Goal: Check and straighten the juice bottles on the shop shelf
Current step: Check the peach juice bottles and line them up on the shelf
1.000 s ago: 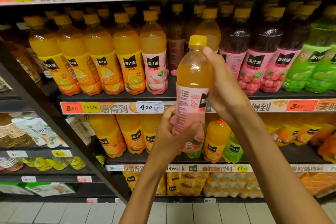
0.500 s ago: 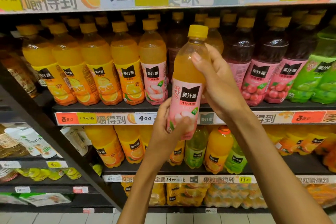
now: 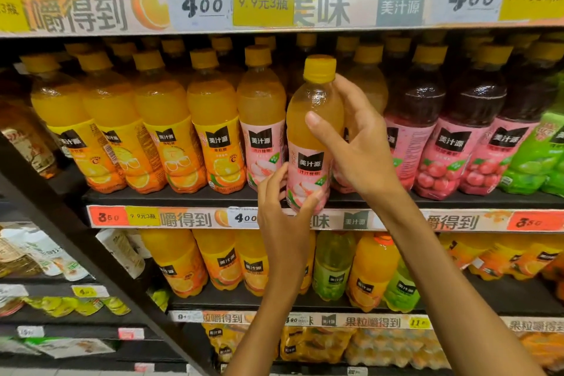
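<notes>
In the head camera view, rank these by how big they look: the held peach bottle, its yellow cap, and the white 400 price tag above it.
1. Held peach bottle
2. White 400 price tag
3. Yellow cap
The bottle is nearest the camera.

two hands [image 3: 283, 217], one held bottle [image 3: 311, 143]

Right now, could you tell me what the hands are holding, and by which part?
Both hold one peach juice bottle: the left hand grips its base, the right hand its upper body below the yellow cap.
</notes>
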